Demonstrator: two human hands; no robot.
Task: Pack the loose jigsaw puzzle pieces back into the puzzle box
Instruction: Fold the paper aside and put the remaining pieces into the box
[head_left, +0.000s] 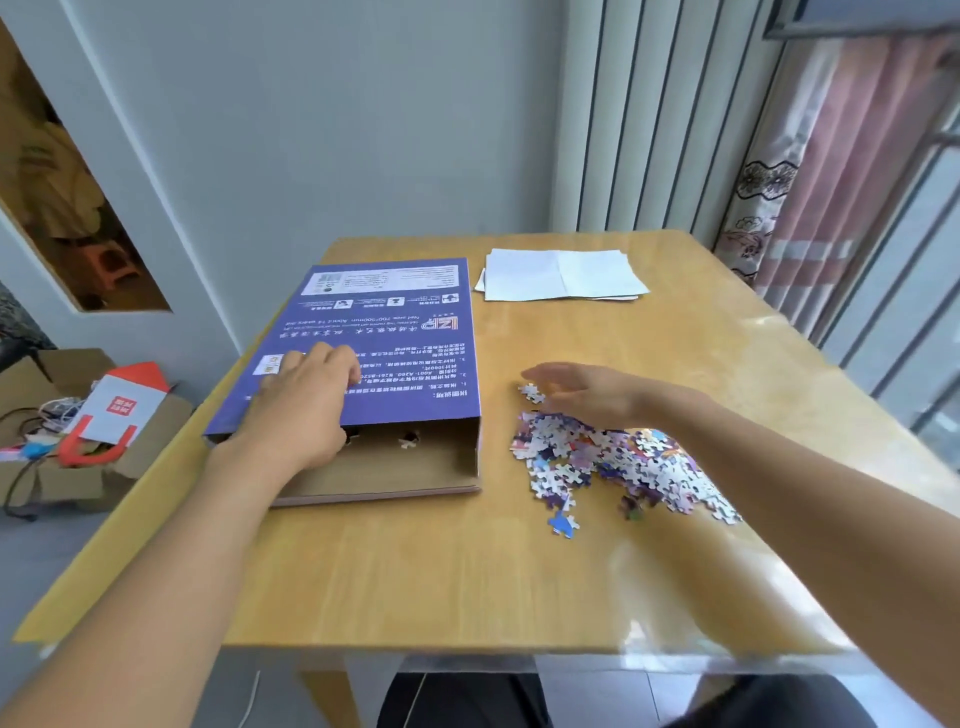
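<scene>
A yellow wooden table (467, 571) stands against a pale grey wall (337, 130). The table top is smooth and shiny, with a clear plastic sheet over it that catches the light on the right. Beside the wall are long white ribbed panels (649, 114), and a pink curtain (831, 182) with a flower edge hangs by the window. On the floor at the left sits a brown cardboard carton (52, 457) with a white and red paper bag (117, 410) in it.

The puzzle box (384, 374) lies flat on the left part of the table. Its purple lid is printed with white writing and is slid partly back, so the plain brown cardboard tray shows at the near end. A few small pieces lie inside the tray. The left hand (306, 405) grips the near edge of the lid, fingers curled on top, thumb tucked under.

The loose puzzle pieces (613, 462) make a flat bumpy heap just right of the box, white, purple and blue, with knobby edges. The right hand (582, 389) is over the far side of the heap, fingers spread loosely and blurred, holding nothing that I can see. One small clump of pieces (532, 392) lies just under its fingertips.

Folded white papers (561, 274) lie at the far side of the table
</scene>
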